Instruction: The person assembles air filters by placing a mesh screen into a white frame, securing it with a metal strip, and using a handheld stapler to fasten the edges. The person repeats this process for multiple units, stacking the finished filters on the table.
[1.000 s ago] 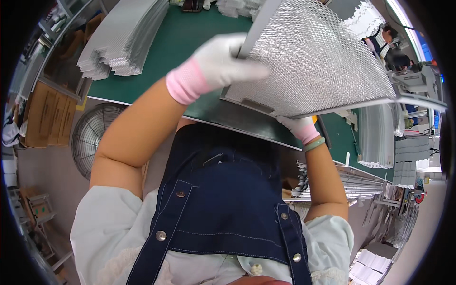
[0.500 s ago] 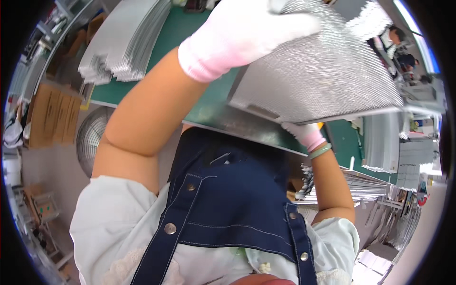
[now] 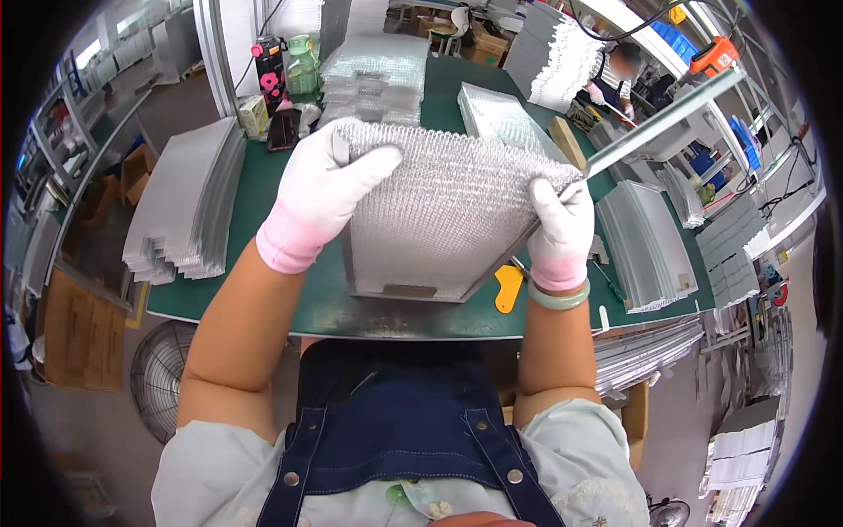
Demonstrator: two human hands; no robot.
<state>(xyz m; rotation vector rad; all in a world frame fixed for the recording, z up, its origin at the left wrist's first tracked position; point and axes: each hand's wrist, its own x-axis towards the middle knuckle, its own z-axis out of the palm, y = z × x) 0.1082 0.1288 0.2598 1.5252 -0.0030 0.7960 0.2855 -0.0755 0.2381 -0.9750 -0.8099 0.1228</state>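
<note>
Between my two hands a silver metal mesh filter panel (image 3: 430, 206) stands tilted up over the green workbench (image 3: 263, 290). My left hand (image 3: 320, 180), in a white glove with a pink cuff, grips its upper left corner, thumb across the mesh. My right hand (image 3: 564, 224), gloved alike, closes on the upper right corner. Crinkled mesh layers show along the panel's top edge; thin framing runs down the sides and bottom, with a small dark slot low down. The bottom edge is close to the bench's front. Beside it lies a flat yellow tool (image 3: 507, 288), partly by my right wrist.
Stacked grey panels (image 3: 186, 198) stand at the left, more filter panels (image 3: 650, 246) at the right. Further back are stacked mesh sheets (image 3: 373, 75), a green jar (image 3: 303, 68) and a dark phone (image 3: 284, 129). A metal bar (image 3: 663, 119) slants across the right. A co-worker (image 3: 612, 77) is beyond.
The panel has swung from lying tilted across to the right to standing upright in front of me. My left hand has come lower and left; my right hand has risen to the upper right corner.
</note>
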